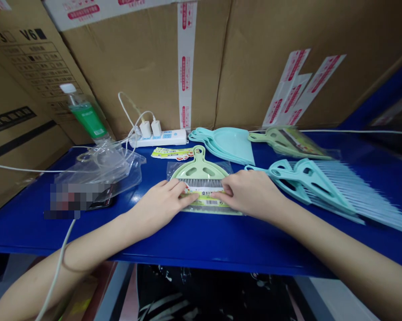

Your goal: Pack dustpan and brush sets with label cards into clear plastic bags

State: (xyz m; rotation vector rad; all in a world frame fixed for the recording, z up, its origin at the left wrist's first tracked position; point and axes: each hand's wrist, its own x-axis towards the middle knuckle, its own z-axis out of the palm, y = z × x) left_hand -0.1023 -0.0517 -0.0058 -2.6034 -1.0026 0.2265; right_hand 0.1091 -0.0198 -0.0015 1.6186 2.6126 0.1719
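Note:
A light green dustpan and brush set (198, 169) lies flat on the blue table in front of me, partly in clear plastic, its handle pointing away. Grey bristles show across its middle, and a white and yellow-green printed label (209, 196) lies over them. My left hand (164, 200) grips the label's left end, thumb on top and fingers curled at the set's side. From the right, my right hand (249, 191) holds the other end the same way, its thumb on the label. The fingertips' undersides are hidden.
Behind are spare labels (172, 154), a power strip (174, 137), blue dustpans (231, 142) and a bagged green set (294, 141). Blue brushes (321, 183) lie right. Left are a bottle (89, 117), plastic bags (104, 165) and a cable (59, 272) near my left arm.

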